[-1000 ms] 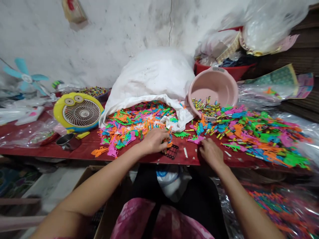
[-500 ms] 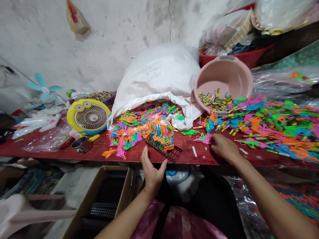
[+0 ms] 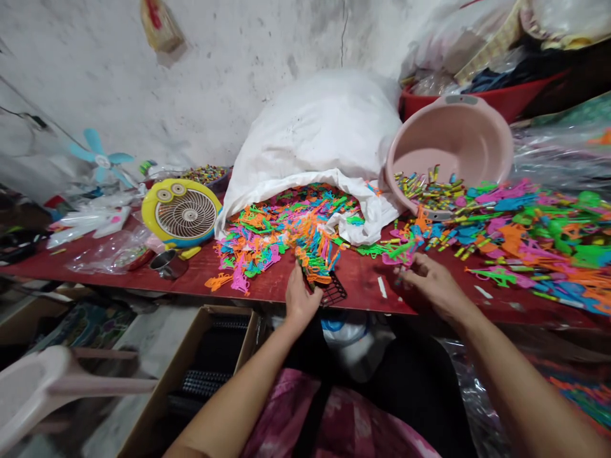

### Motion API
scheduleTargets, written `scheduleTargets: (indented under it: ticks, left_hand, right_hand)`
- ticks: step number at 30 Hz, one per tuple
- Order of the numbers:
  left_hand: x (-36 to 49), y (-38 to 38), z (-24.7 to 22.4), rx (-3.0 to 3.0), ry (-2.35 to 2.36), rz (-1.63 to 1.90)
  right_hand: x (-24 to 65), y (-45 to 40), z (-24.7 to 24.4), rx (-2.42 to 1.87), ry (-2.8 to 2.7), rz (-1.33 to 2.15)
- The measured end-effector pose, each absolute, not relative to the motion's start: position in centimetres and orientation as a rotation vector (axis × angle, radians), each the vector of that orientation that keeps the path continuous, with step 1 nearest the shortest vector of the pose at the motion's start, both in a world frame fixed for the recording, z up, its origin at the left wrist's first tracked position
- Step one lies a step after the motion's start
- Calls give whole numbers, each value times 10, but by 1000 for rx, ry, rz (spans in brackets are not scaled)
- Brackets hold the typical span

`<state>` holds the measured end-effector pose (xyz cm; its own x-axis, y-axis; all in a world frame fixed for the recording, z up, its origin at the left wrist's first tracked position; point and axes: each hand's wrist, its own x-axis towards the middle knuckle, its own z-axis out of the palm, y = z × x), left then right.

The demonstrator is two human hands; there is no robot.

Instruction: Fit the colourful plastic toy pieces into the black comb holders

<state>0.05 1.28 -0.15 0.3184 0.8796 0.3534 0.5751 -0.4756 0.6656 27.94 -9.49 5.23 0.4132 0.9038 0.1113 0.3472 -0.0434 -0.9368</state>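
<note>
My left hand (image 3: 301,296) is closed at the near left side of a black plastic grid rack (image 3: 335,291), thumb and fingers bent around its edge. Rows of small orange, blue and green plastic toy pieces (image 3: 319,257) stand packed in the rack, hiding much of it. To the right, my right hand (image 3: 433,285) hovers low over the red table, thumb and fingers apart. Its fingertips are beside a pink toy piece (image 3: 397,256) at the edge of the pile; whether they touch it is unclear.
A white sack (image 3: 315,130) spills toy pieces behind the rack. A tipped pink basin (image 3: 451,137) holds small yellow-banded sticks, with a colourful heap (image 3: 544,222) at right. A yellow fan (image 3: 184,213) and metal cup (image 3: 168,264) stand left. Below is a cardboard box (image 3: 210,350).
My left hand has moved forward and closed at the rack. The fingers of my right hand have spread apart near the pink piece. The whole view has shifted slightly.
</note>
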Motion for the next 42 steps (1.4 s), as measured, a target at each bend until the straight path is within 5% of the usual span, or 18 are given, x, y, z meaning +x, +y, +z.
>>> scheduleTargets:
  ticks: [6, 19, 42]
  left_hand:
    - [-13, 53, 8, 1977, 908, 830]
    - [-2, 92, 19, 1625, 523, 629]
    - [3, 112, -7, 1955, 724, 695]
  right_hand:
    - [234, -84, 46, -1425, -1083, 922]
    - [196, -87, 25, -1589, -1253, 465]
    - [147, -64, 10, -1617, -1594, 101]
